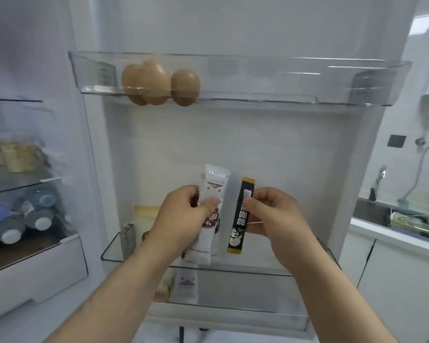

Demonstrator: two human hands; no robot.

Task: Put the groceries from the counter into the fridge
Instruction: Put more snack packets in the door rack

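Both sachets are up in front of the open fridge door point(233, 144), upright and side by side with a gap between them, just above the middle door bin point(114, 248).

The left hand point(183, 214) has its thumb and fingers curled round a white sachet point(214, 184). It carries a maroon round emblem, but the thumb covers part of it and the small print higher up is too blurred to read. Something white with the same maroon print shows below the hand; I can't tell whether that is a second sachet.

The right hand point(275, 214) pinches a black sachet point(240, 226) with yellow ends by its right edge, between thumb and fingertips. White characters run down it, and the lower two read 咖啡. The ones above are half hidden by the thumb. A small white cartoon figure sits near the bottom end.

In the top door bin point(258, 80), three brown eggs point(156, 82) stand at the left, seen through the clear wall. The lowest door bin point(233, 315) holds a pale pack with a duck's face point(186, 285) and a beige pack beside it, its print unreadable and partly behind the left forearm.

Far left, inside the fridge, capped bottles point(22, 219) lie in a drawer, their labels blurred. At the right edge a sink point(372, 209) is cut off by the frame.
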